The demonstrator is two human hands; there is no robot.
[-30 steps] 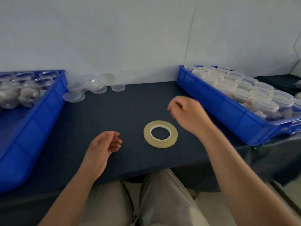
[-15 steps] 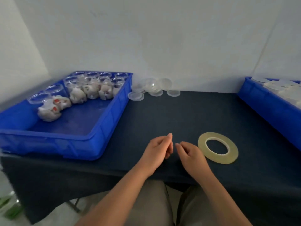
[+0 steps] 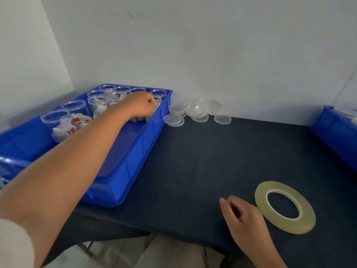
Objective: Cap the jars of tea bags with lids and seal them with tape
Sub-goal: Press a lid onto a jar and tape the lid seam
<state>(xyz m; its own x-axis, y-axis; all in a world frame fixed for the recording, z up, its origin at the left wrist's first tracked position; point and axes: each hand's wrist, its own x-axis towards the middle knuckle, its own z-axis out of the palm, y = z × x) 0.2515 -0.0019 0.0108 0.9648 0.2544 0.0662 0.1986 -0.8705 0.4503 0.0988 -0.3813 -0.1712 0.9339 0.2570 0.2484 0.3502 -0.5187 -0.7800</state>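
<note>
Left blue crate (image 3: 135,157): the tea-bag jars (image 3: 56,118) clustered at its far end all stood open, none capped. Left hand (image 3: 143,107) was in among them by the crate's right wall, fingers curled down. Grip hidden, so I couldn't tell whether it had a jar. Clear lids (image 3: 193,113) lay piled on the tabletop (image 3: 202,161) by the wall, just right of the crate. Right hand (image 3: 245,219) rested on the tabletop, grip loosely curled with nothing in it, just beside the tape roll (image 3: 286,224), which lay flat. Second blue crate (image 3: 336,132) was at the far right, contents mostly out of frame. My read: fetching a jar, with capping and taping left for every jar in view.
</note>
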